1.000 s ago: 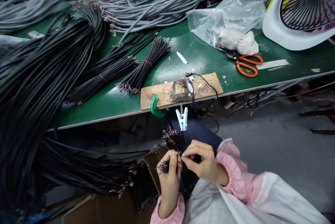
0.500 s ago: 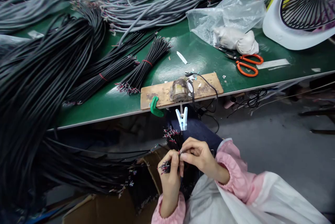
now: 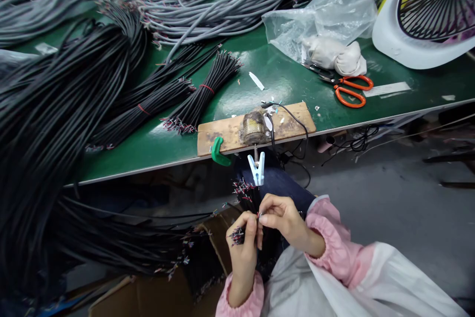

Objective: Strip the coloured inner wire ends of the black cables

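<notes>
My left hand [image 3: 243, 240] is closed around a bunch of black cables [image 3: 236, 236], whose stripped ends with small coloured wires poke out beside the thumb. Thumb and forefinger of my right hand [image 3: 280, 215] pinch the thin wire end of one cable at the left fingertips. Just beyond my hands, more black cable ends [image 3: 245, 191] stand upright over my lap. Above them a light blue clothes peg [image 3: 257, 168] is fixed on the shaft of a small motor [image 3: 254, 128], which sits on a wooden board [image 3: 218, 131] at the table edge.
A green clamp [image 3: 220, 153] grips the board's edge. Black cable bundles [image 3: 202, 92] and grey cables [image 3: 208, 15] cover the table's left and back. Orange-handled scissors [image 3: 351, 90], a plastic bag [image 3: 322, 18] and a white fan [image 3: 401, 40] are to the right. A cardboard box [image 3: 148, 294] stands below.
My hands have moved slightly to the right, still together at the cable end. The right fingertips are now a little farther from the left ones, with the wire end showing between.
</notes>
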### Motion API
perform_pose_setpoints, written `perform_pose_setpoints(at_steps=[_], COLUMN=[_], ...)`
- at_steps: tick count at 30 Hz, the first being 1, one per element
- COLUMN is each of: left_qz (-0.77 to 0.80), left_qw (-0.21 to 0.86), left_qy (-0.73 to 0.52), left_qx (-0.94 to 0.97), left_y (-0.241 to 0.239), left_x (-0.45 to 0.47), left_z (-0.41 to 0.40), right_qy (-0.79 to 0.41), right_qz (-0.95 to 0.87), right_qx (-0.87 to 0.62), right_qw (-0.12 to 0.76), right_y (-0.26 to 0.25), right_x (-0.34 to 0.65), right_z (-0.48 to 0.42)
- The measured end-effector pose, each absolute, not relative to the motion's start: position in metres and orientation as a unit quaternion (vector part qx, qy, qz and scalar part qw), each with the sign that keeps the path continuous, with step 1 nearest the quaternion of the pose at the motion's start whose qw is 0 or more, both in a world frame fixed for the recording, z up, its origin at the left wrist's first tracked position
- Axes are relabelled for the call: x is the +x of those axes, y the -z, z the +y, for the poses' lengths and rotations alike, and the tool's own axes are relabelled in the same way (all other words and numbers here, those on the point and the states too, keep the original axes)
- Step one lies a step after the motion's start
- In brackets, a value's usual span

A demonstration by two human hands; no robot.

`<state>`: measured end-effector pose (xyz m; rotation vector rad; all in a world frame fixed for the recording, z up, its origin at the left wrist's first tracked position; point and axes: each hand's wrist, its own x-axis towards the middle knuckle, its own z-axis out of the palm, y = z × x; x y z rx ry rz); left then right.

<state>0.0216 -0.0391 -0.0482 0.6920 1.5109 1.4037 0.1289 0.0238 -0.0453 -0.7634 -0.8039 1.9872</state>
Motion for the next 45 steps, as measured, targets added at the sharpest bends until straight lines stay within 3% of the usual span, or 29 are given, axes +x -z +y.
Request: perform_pose_setpoints(at_steps=[11,17,34,41,45], left_qz=[0.606,0.612,0.589,0.577,0.595], left_qw=[0.457,0.450,0.450,0.463,0.440], left_qy=[-0.581,-0.593,-0.602,-0.597,-0.599], left_qx=[0.295,0.266,0.298,0.311,0.306], left_y=[0.048,0.046,0.052,0.046,0.048], left_x=[0.026,0.025,0.021,0.014,0.013], left_z=[-0.039,-0.039,-0.041,-0.042,-0.044], right_qy=[-0.867,-0.873,-0.795,-0.577,-0.711], right_qz=[-0.161,-0.120,-0.343,-0.617,-0.514], right_qx=[-0.292,-0.263,-0.291,-0.323,-0.289], right_qw=[0.370,0.392,0.408,0.426,0.382], right_y=[0.048,0.048,0.050,0.033,0.038], right_x=[0.119,0.123,0.131,0.148,0.144], right_z=[0.019,0.026,0.020,0.033,0.032])
